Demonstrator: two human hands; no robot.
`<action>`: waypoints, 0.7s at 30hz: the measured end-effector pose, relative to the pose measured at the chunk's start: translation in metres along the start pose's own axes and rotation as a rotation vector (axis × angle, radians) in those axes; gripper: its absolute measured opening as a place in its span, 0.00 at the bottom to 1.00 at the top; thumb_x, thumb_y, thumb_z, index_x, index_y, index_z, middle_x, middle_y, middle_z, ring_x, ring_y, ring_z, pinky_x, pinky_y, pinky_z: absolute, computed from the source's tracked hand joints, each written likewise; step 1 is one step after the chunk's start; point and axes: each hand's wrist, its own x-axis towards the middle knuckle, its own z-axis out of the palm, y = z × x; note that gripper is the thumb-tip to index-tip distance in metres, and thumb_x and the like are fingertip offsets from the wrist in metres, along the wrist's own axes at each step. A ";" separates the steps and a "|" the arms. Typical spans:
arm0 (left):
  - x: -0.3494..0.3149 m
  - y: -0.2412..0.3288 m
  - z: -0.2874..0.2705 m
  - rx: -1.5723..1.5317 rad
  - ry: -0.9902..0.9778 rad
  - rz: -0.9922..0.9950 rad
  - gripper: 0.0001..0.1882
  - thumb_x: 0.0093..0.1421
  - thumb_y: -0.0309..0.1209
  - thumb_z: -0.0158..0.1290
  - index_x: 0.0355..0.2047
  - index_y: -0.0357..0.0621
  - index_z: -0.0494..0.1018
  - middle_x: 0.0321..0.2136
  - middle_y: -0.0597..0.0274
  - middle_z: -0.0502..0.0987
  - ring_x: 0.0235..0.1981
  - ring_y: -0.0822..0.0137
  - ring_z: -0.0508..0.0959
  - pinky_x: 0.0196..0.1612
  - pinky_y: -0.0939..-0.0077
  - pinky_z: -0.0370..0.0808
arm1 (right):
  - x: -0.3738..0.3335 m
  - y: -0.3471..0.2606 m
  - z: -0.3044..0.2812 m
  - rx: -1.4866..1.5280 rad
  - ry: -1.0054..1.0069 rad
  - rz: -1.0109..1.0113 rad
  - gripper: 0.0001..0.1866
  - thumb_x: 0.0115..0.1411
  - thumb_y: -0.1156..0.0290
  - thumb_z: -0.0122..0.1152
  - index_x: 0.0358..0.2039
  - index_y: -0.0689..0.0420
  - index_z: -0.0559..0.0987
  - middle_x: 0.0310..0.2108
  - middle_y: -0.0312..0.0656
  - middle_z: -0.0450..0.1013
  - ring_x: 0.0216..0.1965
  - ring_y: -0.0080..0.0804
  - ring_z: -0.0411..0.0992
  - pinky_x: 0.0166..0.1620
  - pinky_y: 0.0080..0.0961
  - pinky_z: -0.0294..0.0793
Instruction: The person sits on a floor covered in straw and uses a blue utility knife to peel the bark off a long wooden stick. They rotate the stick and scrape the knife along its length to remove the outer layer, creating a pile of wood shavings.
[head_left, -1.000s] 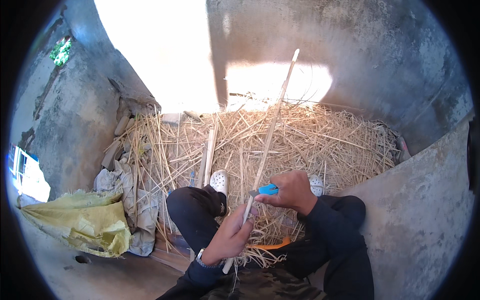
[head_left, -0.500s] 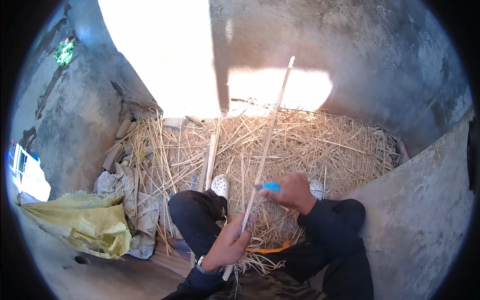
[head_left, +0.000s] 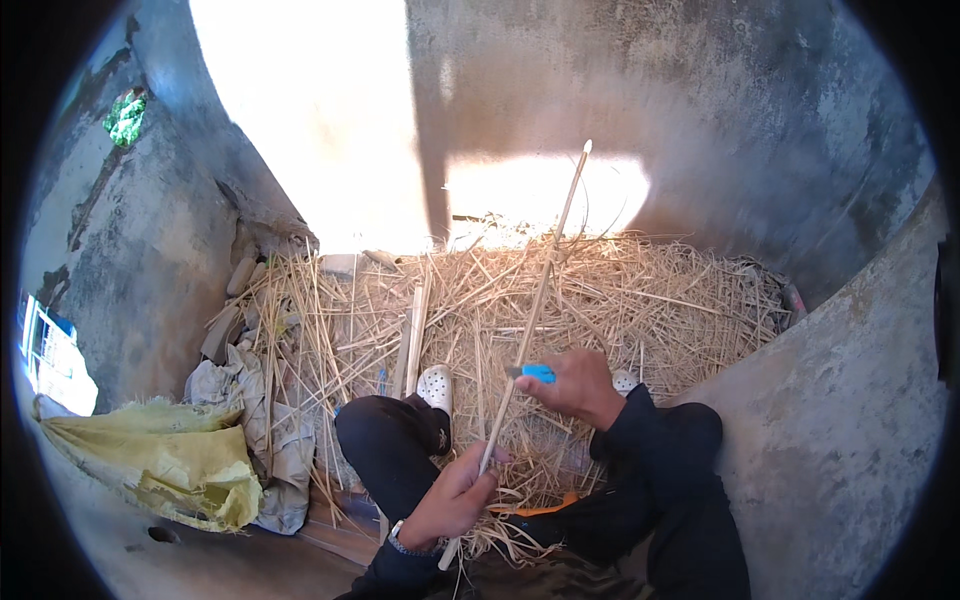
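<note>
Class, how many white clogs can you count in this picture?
2: one white clog right of the left knee, a second clog partly hidden behind the right hand.

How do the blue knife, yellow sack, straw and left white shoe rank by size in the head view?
1. Straw
2. Yellow sack
3. Left white shoe
4. Blue knife, going by what shows; the right hand hides part of it

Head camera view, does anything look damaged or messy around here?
Yes: the yellow sack at the left has frayed, ragged edges, so it looks torn. Pale strips also lie strewn beyond the right hand, pointing every way.
</note>
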 end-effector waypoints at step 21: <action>-0.027 -0.008 0.014 0.113 -0.118 -0.001 0.12 0.64 0.26 0.42 0.47 0.40 0.63 0.18 0.69 0.63 0.19 0.77 0.62 0.23 0.79 0.61 | 0.049 0.092 -0.024 -0.143 0.240 0.364 0.42 0.56 0.28 0.41 0.11 0.57 0.75 0.10 0.44 0.67 0.15 0.41 0.69 0.21 0.40 0.65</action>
